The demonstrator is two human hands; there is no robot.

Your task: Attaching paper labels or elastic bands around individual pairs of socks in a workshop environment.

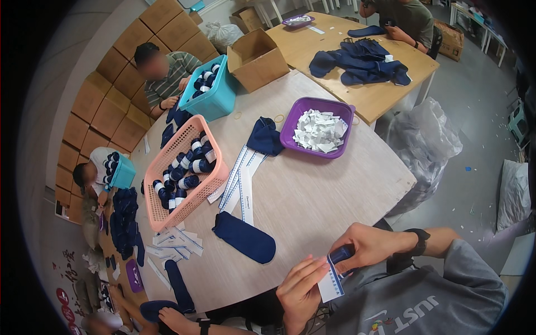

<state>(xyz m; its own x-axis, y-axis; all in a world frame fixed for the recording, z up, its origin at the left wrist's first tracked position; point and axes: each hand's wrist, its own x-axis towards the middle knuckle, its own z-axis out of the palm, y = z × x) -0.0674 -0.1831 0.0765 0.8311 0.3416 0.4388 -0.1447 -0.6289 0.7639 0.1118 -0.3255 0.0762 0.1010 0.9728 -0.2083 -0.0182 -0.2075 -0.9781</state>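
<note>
Near the lower right, my right hand [365, 245] grips a rolled navy sock [341, 255], its fingers curled round the roll. A white paper band [331, 287] with blue print lies against that roll and hangs down from it. My left hand [301, 287] pinches this band beside the sock, fingers pressed together. On the pale table [312, 201] ahead lies a flat navy sock [244, 237]. Beyond it are long white paper strips [245, 192] and a folded navy sock [266, 137]. A purple basin [286, 131] holds many small white paper pieces.
A pink basket [219, 167] of banded sock rolls stands left of centre. Behind it are a turquoise basket [220, 103] and an open cardboard box [259, 67]. Co-workers sit left and far right. A co-worker's hand [176, 321] rests on navy fabric at lower left. Plastic bags [427, 145] stand right.
</note>
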